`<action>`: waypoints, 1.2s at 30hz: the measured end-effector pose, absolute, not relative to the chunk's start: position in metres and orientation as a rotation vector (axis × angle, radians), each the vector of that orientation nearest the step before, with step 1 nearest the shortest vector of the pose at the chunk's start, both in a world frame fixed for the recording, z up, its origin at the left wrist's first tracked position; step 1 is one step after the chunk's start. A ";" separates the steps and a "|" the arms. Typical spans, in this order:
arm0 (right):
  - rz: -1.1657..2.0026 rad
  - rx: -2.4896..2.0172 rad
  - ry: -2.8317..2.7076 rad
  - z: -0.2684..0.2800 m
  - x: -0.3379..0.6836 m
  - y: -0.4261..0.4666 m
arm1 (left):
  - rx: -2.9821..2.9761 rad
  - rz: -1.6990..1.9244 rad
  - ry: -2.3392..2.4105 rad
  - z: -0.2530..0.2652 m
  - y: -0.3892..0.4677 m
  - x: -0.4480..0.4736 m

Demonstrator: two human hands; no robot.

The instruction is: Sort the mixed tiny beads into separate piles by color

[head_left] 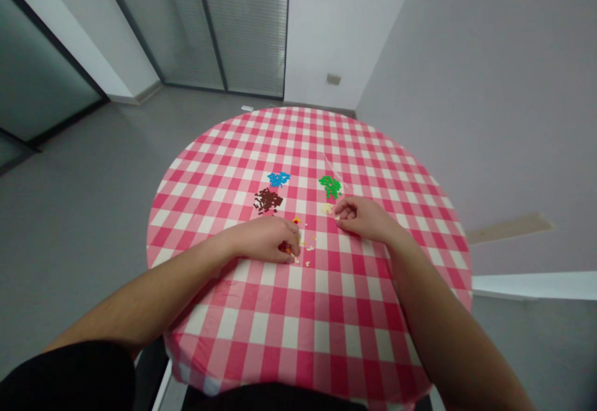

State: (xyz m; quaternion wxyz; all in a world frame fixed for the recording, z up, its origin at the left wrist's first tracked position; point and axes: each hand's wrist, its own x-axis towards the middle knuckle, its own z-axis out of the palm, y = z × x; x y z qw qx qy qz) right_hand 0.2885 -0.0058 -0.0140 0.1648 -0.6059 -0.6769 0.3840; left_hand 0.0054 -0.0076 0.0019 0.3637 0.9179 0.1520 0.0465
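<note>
My left hand (268, 239) rests on the checked tablecloth with its fingers curled down over a few loose red, yellow and pale small pieces. Its fingertips are pinched, and what lies between them is too small to make out. Scattered pale pieces (310, 249) lie just right of those fingers. Beside a small cream-coloured pile (327, 209), my right hand (362, 217) is closed in a pinch, with a tiny pale piece at its fingertips. Beyond the left hand is a pile of dark brown pieces (268, 200). A green pile (330, 186) sits above the right hand.
A blue pile (278, 179) lies behind the brown one. The round table wears a red-and-white checked cloth (293, 330). Glass partitions (242, 25) and a white wall (336, 19) stand behind it. Grey floor (93, 212) shows at the left.
</note>
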 end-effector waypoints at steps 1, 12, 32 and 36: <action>1.090 -1.743 -1.934 -0.012 0.288 -0.006 | 2.358 0.124 0.390 0.002 -0.007 0.006; 0.897 -1.839 -2.069 -0.004 0.285 -0.006 | 2.319 0.217 0.474 0.008 -0.006 0.004; 0.738 -1.646 -2.069 -0.008 0.258 -0.015 | 2.471 0.337 0.769 -0.007 -0.004 0.013; 0.738 -1.598 -2.133 -0.004 0.249 -0.020 | 2.496 0.291 0.783 -0.008 -0.005 0.014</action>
